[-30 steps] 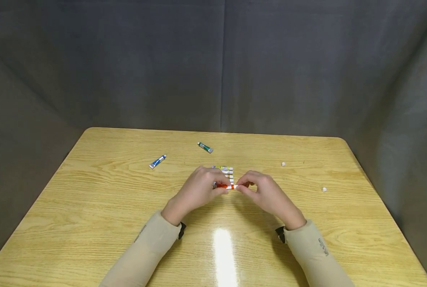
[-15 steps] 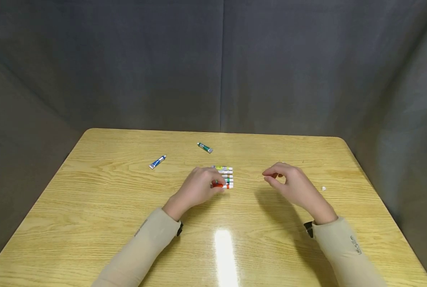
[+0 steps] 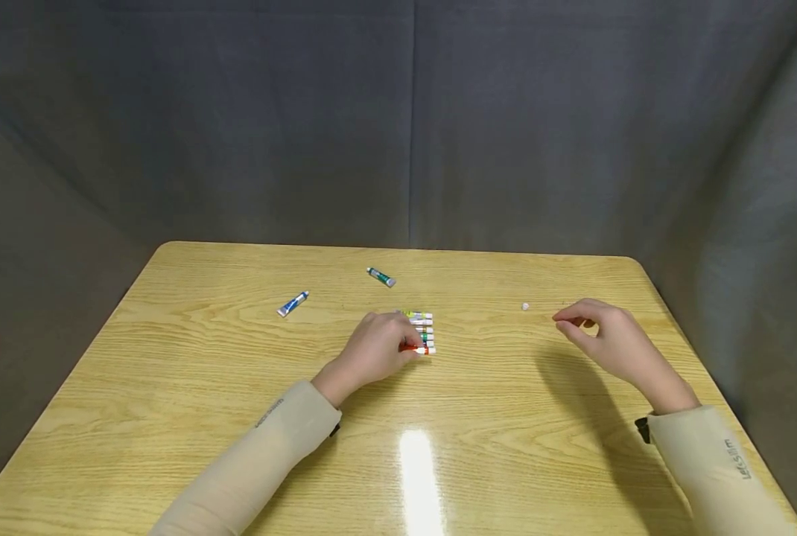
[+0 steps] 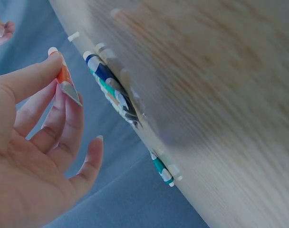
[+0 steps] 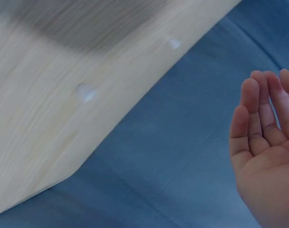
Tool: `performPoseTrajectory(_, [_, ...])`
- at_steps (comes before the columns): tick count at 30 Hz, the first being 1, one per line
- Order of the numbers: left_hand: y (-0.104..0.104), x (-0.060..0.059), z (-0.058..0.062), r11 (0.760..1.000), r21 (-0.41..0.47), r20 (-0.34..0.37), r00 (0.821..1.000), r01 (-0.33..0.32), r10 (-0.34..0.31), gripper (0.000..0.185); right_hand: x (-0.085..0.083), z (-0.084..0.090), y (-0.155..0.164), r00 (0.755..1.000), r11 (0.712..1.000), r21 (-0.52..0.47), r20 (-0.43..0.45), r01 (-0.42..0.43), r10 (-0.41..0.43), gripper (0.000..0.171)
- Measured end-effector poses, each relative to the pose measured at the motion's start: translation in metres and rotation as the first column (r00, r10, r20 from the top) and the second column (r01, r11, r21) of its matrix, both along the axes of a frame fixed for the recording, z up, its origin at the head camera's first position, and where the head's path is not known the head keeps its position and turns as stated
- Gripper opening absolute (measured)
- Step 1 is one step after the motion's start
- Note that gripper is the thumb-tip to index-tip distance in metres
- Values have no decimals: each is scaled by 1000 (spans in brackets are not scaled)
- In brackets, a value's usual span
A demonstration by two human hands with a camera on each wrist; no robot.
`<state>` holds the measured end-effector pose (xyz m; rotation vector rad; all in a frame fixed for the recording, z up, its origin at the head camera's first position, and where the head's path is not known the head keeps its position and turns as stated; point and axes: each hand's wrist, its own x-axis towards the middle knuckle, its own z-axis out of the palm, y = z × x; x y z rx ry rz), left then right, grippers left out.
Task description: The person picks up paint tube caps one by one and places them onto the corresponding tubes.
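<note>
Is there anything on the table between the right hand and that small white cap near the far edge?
Nothing visible. The right hand hovers right of the white cap, with only bare table between them.

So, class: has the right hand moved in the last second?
Yes. The right hand has left the orange tube and swung right, past the white cap.
</note>
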<state>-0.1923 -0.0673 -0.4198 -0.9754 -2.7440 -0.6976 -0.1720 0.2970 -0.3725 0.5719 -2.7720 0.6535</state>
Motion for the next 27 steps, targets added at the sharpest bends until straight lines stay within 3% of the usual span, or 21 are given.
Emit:
performPoseTrajectory(11, [3,-1,-1,1000,-19,14,1000,20,-20,4,-8,-18,41,997,999,-7,58,48,-47,14])
performPoseTrajectory(27, [7,3,-6,994,-111,6,1000,5,-4,7,-8,-41,68,986,997,31,150,68,-72,22])
